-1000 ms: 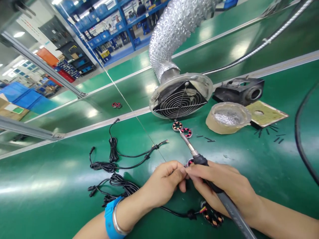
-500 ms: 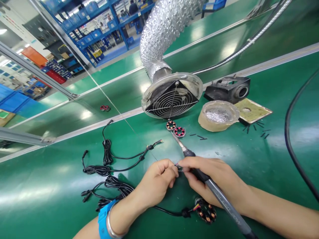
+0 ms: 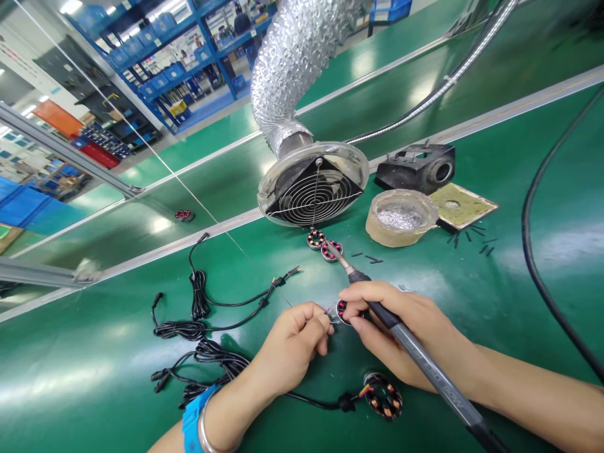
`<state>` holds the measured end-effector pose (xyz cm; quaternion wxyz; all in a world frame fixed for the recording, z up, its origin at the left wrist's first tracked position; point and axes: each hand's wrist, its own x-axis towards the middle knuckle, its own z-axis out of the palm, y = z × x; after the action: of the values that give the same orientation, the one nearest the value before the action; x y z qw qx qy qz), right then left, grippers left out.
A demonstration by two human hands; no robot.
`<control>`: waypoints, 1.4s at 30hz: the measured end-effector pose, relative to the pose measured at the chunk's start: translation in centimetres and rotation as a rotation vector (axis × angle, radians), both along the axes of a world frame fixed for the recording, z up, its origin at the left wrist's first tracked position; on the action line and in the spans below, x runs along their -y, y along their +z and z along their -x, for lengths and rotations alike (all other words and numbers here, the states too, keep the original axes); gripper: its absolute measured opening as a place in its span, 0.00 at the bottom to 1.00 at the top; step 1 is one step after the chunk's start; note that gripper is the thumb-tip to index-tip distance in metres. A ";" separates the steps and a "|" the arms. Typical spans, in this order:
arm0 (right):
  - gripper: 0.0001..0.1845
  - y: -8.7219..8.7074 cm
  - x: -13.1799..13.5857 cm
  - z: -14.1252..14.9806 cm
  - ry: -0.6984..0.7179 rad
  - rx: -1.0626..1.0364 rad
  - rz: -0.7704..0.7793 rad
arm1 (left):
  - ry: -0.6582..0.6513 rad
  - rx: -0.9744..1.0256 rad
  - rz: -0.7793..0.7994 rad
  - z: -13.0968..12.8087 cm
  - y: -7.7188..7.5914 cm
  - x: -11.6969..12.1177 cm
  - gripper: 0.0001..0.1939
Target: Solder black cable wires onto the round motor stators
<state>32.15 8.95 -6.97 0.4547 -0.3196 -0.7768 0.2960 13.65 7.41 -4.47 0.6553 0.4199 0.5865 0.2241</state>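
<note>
My right hand grips a soldering iron along its handle, the tip pointing up towards two small coil rings on the green bench. The same hand's thumb and forefinger pinch a small red-and-black coil ring. My left hand is closed in a pinch on thin wires at that ring's left side. A larger coil ring on a black cable lies just below both hands. A blue band and a metal bangle sit on my left wrist.
A fume fan on a silver duct stands behind the rings. To its right are a solder-filled tape roll, a black iron stand and a yellow sponge. Bundled black cables lie left. A thick black cord curves at right.
Both hands have parted slightly, and the small coil ring now shows between them. The view has shifted, so the bench items sit further left in the picture.
</note>
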 end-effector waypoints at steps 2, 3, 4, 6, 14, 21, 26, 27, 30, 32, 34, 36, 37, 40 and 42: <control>0.17 0.3 0.0 -0.4 -0.009 -0.001 -0.048 | 0.005 0.010 0.013 0.0 0.1 0.0 0.20; 0.18 0.5 0.0 -0.8 -0.007 0.001 -0.068 | 0.007 0.014 0.017 0.0 0.1 0.0 0.20; 0.19 0.8 0.1 -1.1 -0.004 0.002 -0.087 | 0.009 0.018 0.019 0.0 0.2 -0.1 0.21; 0.18 1.4 0.3 -2.0 -0.005 -0.004 -0.111 | 0.010 0.021 0.016 -0.1 0.2 -0.1 0.22; 0.09 3.5 1.0 -3.9 0.062 0.068 0.063 | 0.003 0.003 -0.002 -0.1 0.1 0.0 0.23; 0.10 2.6 0.7 -3.0 0.081 -0.031 0.064 | 0.004 -0.012 -0.005 -0.3 0.4 0.0 0.22; 0.09 2.7 0.8 -2.8 0.078 -0.044 0.069 | 0.002 -0.016 -0.008 -0.2 0.3 0.1 0.21; 0.09 2.7 0.8 -2.8 0.082 -0.049 0.071 | 0.000 -0.013 -0.009 -0.2 0.3 0.1 0.21; 0.10 2.7 0.8 -2.7 0.091 -0.064 0.076 | -0.006 -0.009 -0.013 -0.2 0.2 0.1 0.22; 0.10 2.7 0.8 -2.7 0.094 -0.063 0.074 | -0.009 -0.008 -0.014 -0.1 0.2 0.1 0.23; 0.10 2.7 0.9 -2.7 0.095 -0.051 0.068 | -0.011 -0.010 -0.013 -0.2 0.2 0.1 0.23; 0.10 2.7 0.9 -2.7 0.096 -0.032 0.062 | -0.015 -0.012 -0.014 -0.2 0.2 0.1 0.24; 0.10 2.8 0.9 -2.7 0.094 -0.025 0.057 | -0.016 -0.015 -0.018 -0.2 0.2 0.1 0.24; 0.10 2.9 0.9 -2.9 0.073 -0.011 0.031 | -0.019 -0.014 -0.029 -0.1 0.0 0.2 0.24; 0.10 2.9 1.0 -3.1 0.049 -0.004 0.015 | -0.021 -0.010 -0.034 0.0 -0.1 0.2 0.24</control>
<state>35.29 7.93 -4.05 0.4466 -0.3032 -0.7813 0.3134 13.66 7.18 -4.56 0.6475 0.4384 0.5813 0.2251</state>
